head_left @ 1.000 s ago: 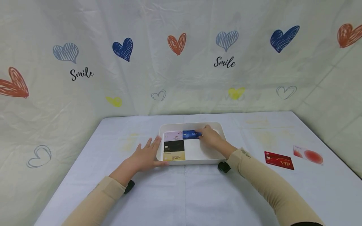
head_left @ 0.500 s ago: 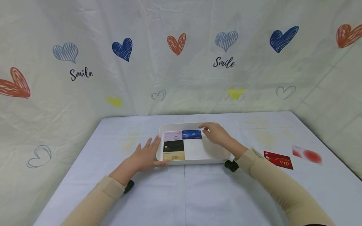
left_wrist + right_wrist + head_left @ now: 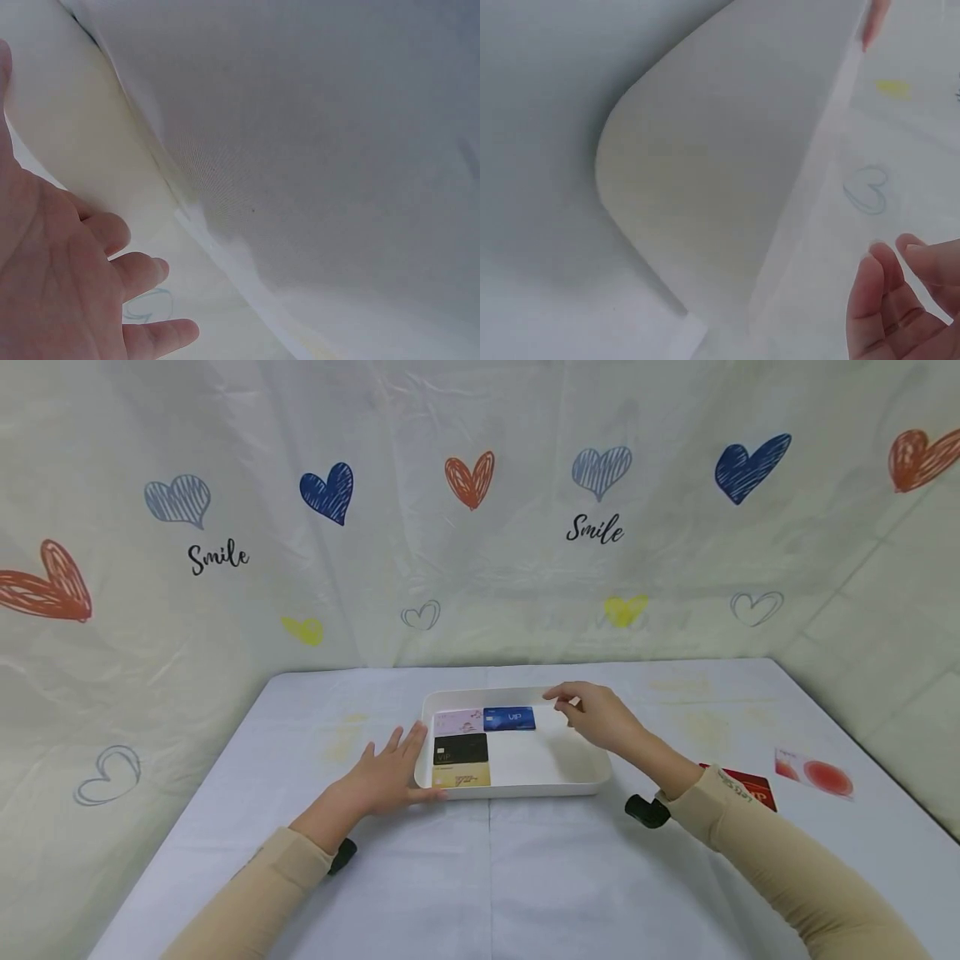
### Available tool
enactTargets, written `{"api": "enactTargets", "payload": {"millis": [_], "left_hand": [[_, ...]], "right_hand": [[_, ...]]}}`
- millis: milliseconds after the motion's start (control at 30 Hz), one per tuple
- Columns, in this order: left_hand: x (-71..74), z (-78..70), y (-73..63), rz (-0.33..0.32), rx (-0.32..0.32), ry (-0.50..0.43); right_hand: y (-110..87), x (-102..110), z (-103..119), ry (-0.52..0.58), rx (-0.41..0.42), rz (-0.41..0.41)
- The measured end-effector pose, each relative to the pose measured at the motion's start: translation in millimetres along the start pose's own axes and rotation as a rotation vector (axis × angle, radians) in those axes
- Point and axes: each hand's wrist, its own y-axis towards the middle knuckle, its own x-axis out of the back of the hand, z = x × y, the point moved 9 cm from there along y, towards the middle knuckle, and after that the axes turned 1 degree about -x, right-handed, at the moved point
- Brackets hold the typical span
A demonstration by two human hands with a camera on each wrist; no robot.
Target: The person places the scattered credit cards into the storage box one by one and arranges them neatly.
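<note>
A white tray [image 3: 525, 791] lies on the cloth, seen in the head view. In its left part are a pink flowered card [image 3: 458, 722], a blue VIP card [image 3: 509, 718], a black card [image 3: 461, 748] and a gold card [image 3: 461, 776]. My left hand [image 3: 375, 783] rests with spread fingers against the tray's left rim, thumb at the front corner. Over the tray's right side hovers my right hand [image 3: 598, 717], fingers loosely bent and holding nothing. The right wrist view shows the same right hand [image 3: 904, 311] with nothing between thumb and fingers.
To the right of the tray lie a red VIP card [image 3: 759, 788], partly hidden by the right sleeve [image 3: 750, 835], and a white card with red circles [image 3: 813, 772]. Behind the white-covered table [image 3: 420, 893] hangs a sheet [image 3: 525, 568] printed with hearts.
My right hand has let go of the blue card and moved to the right. The blue card stays beside the pink one. My left hand has not moved.
</note>
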Motion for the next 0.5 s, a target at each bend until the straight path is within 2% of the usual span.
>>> {"api": "enactTargets", "payload": {"millis": [233, 500], "left_hand": [[-0.1, -0.5, 0.0, 0.011, 0.006, -0.001], [5.4, -3.9, -2.6, 0.009, 0.016, 0.0]], "right_hand": [[-23.2, 18.0, 0.0, 0.03, 0.025, -0.02], [-47.4, 31.9, -13.6, 0.007, 0.052, -0.065]]}}
